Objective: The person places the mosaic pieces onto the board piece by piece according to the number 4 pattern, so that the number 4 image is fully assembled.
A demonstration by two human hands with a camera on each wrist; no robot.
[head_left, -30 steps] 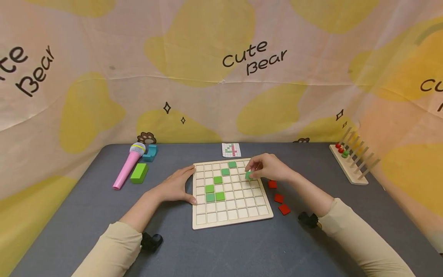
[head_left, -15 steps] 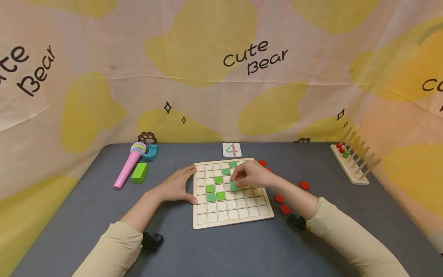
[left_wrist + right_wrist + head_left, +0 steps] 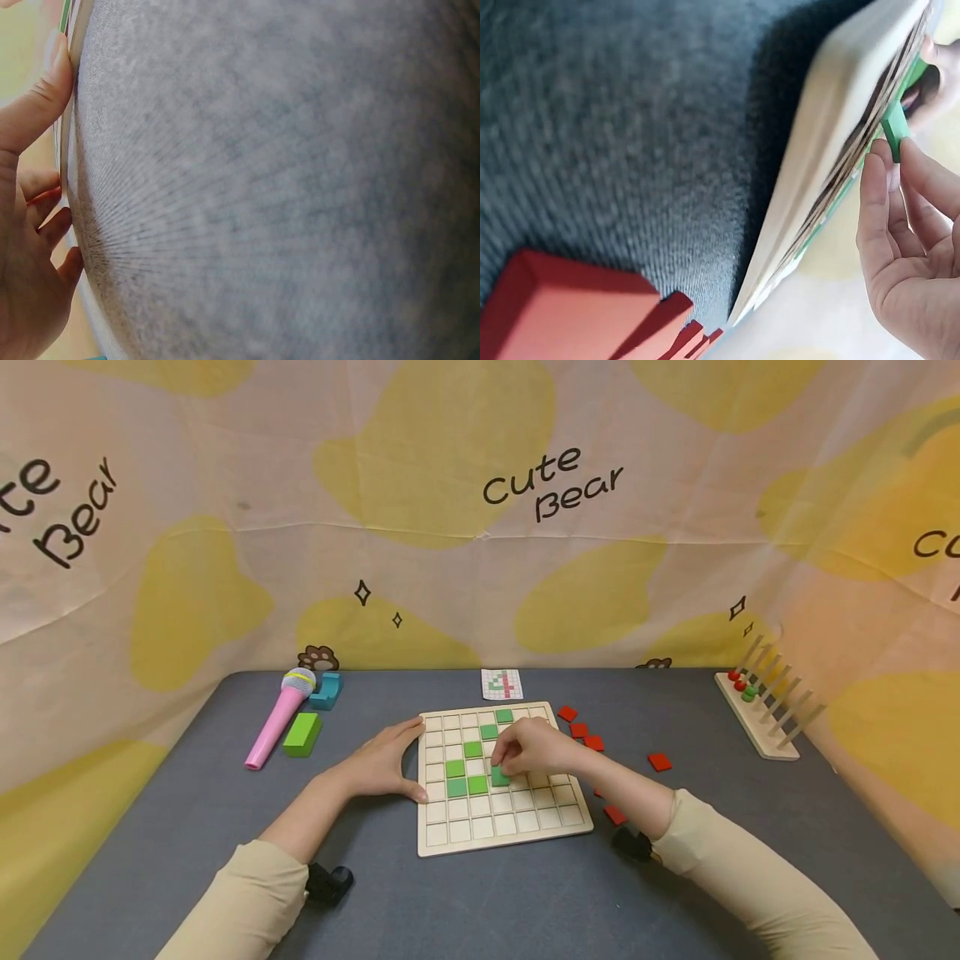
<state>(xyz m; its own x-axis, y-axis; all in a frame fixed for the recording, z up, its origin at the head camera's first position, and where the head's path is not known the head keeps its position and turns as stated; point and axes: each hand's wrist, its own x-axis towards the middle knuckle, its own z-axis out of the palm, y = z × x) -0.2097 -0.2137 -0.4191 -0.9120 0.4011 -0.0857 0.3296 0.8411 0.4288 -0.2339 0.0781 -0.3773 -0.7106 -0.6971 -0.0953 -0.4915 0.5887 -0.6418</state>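
Note:
A pale wooden grid board lies mid-table, with several green square tiles set in its cells in a slanting line and a short row. My left hand rests against the board's left edge, thumb and fingers spread along it; the left wrist view shows the thumb at the rim. With thumb and fingertips, my right hand pinches a green tile over the cell just right of the row. In the right wrist view that tile stands tilted at the board's surface.
Several red tiles lie right of the board, some partly behind the right forearm. A small pattern card is behind it. At left are a pink toy microphone, a green block and a blue piece; a peg stand is at right.
My right hand has carried the green tile left and nearer across the board, to beside the row of green tiles. More red tiles have come into view. My left hand has stayed put.

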